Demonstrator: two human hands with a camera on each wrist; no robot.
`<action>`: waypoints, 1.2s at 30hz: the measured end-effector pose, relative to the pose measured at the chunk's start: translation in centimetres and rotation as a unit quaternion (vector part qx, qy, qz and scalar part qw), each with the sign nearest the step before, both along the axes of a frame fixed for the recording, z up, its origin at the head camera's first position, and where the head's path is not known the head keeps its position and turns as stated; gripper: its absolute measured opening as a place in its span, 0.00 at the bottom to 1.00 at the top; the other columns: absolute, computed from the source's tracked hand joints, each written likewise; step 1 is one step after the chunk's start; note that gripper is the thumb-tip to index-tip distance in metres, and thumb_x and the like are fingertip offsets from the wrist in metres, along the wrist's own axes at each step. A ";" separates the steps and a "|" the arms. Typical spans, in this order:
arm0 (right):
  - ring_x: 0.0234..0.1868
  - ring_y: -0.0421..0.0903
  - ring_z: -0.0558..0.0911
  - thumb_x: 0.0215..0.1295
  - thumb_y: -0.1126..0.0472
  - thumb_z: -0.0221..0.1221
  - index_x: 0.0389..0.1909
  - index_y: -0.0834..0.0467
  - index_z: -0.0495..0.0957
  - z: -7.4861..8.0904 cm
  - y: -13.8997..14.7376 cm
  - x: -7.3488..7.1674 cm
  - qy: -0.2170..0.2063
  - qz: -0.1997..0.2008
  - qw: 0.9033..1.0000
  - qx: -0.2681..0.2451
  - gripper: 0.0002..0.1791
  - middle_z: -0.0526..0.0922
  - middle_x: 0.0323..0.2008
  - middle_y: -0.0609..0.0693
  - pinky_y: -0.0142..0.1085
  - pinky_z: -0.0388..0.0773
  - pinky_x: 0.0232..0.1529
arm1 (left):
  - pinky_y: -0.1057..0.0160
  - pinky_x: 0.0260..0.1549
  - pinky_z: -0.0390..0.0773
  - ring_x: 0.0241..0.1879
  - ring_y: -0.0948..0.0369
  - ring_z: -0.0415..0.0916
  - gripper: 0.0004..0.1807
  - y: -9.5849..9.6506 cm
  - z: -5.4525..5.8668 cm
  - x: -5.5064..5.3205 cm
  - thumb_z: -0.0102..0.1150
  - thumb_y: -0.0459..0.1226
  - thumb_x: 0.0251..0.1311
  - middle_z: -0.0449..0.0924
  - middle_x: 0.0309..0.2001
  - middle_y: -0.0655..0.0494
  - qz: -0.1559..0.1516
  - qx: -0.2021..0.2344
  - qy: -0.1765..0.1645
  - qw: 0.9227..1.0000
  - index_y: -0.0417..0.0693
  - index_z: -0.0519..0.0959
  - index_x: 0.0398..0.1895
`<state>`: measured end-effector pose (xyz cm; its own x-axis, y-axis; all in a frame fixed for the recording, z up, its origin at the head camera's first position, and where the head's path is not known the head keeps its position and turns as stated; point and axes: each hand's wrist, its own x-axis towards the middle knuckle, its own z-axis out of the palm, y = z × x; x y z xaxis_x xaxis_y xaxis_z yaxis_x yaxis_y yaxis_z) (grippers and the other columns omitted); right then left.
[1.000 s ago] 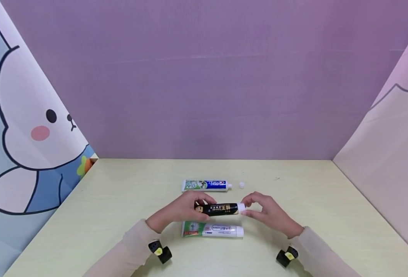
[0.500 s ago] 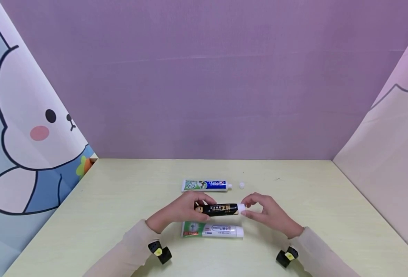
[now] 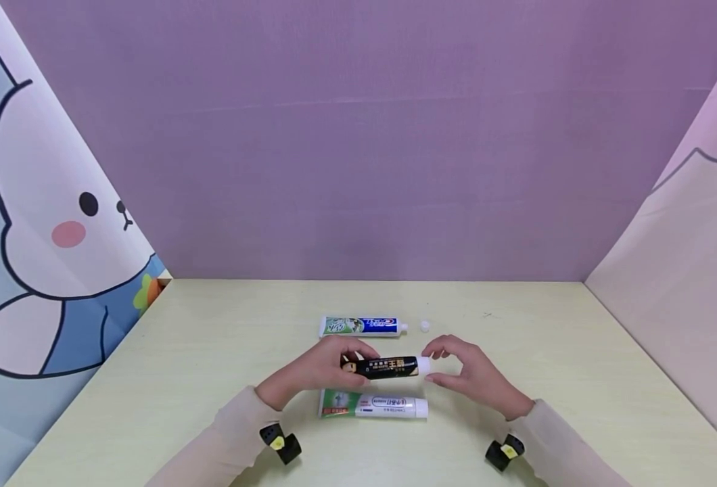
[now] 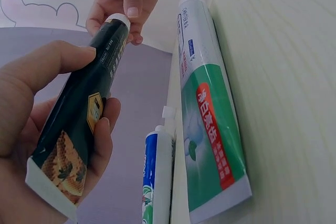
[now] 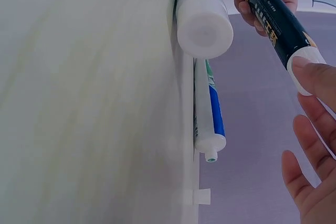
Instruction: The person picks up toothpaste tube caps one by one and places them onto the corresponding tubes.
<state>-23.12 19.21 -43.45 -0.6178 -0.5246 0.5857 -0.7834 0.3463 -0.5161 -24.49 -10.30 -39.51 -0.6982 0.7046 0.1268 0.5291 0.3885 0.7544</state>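
My left hand (image 3: 334, 365) grips a black toothpaste tube (image 3: 389, 367) near its flat crimped end, thumb on one side and fingers on the other. The tube is held above the table, its white cap (image 5: 304, 66) pointing right. At that cap, my right hand (image 3: 477, 375) has its thumb and index finger on either side, pinching it; the other fingers are spread loosely in the right wrist view. A green and white toothpaste tube (image 3: 373, 404) with its white cap on lies nearer me. Beyond lies a blue and green toothpaste tube (image 3: 361, 327) with its nozzle bare.
A small loose white cap (image 3: 425, 326) lies just right of the blue and green tube's nozzle. All of this is on a pale wooden table (image 3: 224, 325). A purple backdrop (image 3: 358, 169) rises behind, with printed cloth panels (image 3: 60, 270) at the sides.
My right thumb and index finger have shifted slightly around the cap, and the cap end of the black tube has tipped up a little. My left hand keeps its grip.
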 end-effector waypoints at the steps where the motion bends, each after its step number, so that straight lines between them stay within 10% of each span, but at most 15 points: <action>1: 0.41 0.39 0.76 0.48 0.68 0.70 0.44 0.54 0.76 0.1 0.0 0.0 0.000 0.002 1.000 0.000 0.22 0.80 0.40 0.45 0.32 0.74 0.42 | 0.69 0.31 0.76 0.35 0.66 0.73 0.20 0.0 0.0 0.0 0.67 0.35 0.48 0.81 0.43 0.54 -0.001 0.000 0.000 1.000 0.44 0.81 0.48; 36: 0.35 0.48 0.77 0.51 0.62 0.68 0.41 0.50 0.79 0.6 0.0 0.8 -0.042 -0.007 0.999 0.017 0.15 0.79 0.36 0.40 0.39 0.76 0.35 | 0.67 0.37 0.76 0.36 0.68 0.72 0.20 -0.1 0.0 0.2 0.68 0.33 0.48 0.81 0.46 0.53 -0.008 -0.014 0.003 1.000 0.43 0.81 0.48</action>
<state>-22.36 19.20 -42.82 -0.6715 -0.5343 0.5135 -0.7329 0.3764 -0.5668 -24.24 -10.35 -39.50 -0.6854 0.7196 0.1114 0.5405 0.4002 0.7401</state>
